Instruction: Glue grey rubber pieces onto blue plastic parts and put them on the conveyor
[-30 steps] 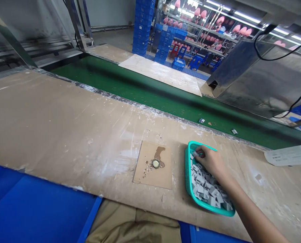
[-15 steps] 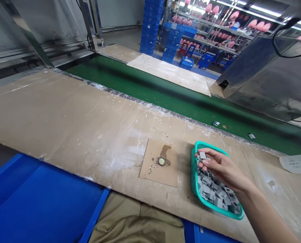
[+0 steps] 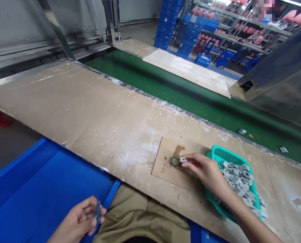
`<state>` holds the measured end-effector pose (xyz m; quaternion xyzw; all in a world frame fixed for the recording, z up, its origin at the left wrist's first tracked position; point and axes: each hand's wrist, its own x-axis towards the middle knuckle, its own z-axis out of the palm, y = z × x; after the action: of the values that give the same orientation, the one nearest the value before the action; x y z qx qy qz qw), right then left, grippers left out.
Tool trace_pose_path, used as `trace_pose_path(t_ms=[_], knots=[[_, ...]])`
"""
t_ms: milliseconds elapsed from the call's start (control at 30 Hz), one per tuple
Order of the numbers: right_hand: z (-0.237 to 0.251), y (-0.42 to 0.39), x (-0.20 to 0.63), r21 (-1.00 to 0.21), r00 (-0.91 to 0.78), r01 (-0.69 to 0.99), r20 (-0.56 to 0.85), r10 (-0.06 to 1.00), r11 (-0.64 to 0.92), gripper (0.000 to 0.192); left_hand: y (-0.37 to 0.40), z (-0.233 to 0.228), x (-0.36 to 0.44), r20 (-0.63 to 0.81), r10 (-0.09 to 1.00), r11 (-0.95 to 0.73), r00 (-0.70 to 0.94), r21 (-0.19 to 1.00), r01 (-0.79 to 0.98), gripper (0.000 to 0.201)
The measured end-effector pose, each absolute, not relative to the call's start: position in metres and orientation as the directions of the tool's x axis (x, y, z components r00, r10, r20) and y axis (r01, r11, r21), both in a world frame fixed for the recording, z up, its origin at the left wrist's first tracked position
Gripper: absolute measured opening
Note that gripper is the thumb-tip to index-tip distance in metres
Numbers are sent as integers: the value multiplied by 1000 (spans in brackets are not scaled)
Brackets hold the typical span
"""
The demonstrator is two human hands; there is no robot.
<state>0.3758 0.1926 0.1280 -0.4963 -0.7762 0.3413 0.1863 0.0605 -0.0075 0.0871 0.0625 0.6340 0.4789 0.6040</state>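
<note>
Right hand [image 3: 207,170]: grip closed at the tips, thumb and fingers pinching one small grey piece [image 3: 183,159] above the cardboard square [image 3: 170,179], just beside a round cap [image 3: 175,161]; cannot tell whether piece and cap touch. Left hand [image 3: 80,217]: grip also together, a slim dark blue piece [image 3: 98,212] between thumb and fingers, in front of a large blue bin [image 3: 51,182] at the near edge of the desk [image 3: 89,111], left of the khaki cloth [image 3: 137,216] over the lap.

Surroundings: green basket [image 3: 213,156] to the right of the cardboard, filled with similar grey pieces [image 3: 237,179]. Right forearm crosses over the basket and hides part of its contents. Beyond the desk, a green belt [image 3: 150,79] carries two small loose items, one blue and white [image 3: 242,131], one greyish [image 3: 283,149]. Pale board [image 3: 188,71] across the belt's far side.

Held grey piece: small, blocky, with a dark squarish opening facing the camera. Blue piece: narrow, seen nearly edge-on, detail blurred. Cap: dark rim, paler inside; brown wet stain and droplets on the cardboard around it.
</note>
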Motion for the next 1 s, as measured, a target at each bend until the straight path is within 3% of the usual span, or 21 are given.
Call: trace_pose_path(t_ms=[67,167,400,600,767,900,1000], knots=[[123,191,372,-599,-487,675,77,870,431,22,7,99,76,-706,683,514,-189,647,-563,49],[119,189,370,-517,-554,669,132,822,534,24,22,103,94,-710,693,457,-123,565,-687,49],[117,187,369,-468,-577,702,68,814,537,26,41,91,116,-474,867,390,153,456,-800,32],[114,189,368,-470,-575,697,82,814,541,26,48,96,129,-528,837,411,143,435,-801,24],[131,184,367,-608,-462,682,72,884,406,22,61,98,146,-543,838,397,64,525,-753,22],[152,168,358,-848,-368,520,-115,923,102,24,78,100,171,-516,856,339,-5,569,-749,26],[159,157,354,-895,-375,446,-187,908,0,25,87,106,189,-484,875,315,-13,588,-745,27]])
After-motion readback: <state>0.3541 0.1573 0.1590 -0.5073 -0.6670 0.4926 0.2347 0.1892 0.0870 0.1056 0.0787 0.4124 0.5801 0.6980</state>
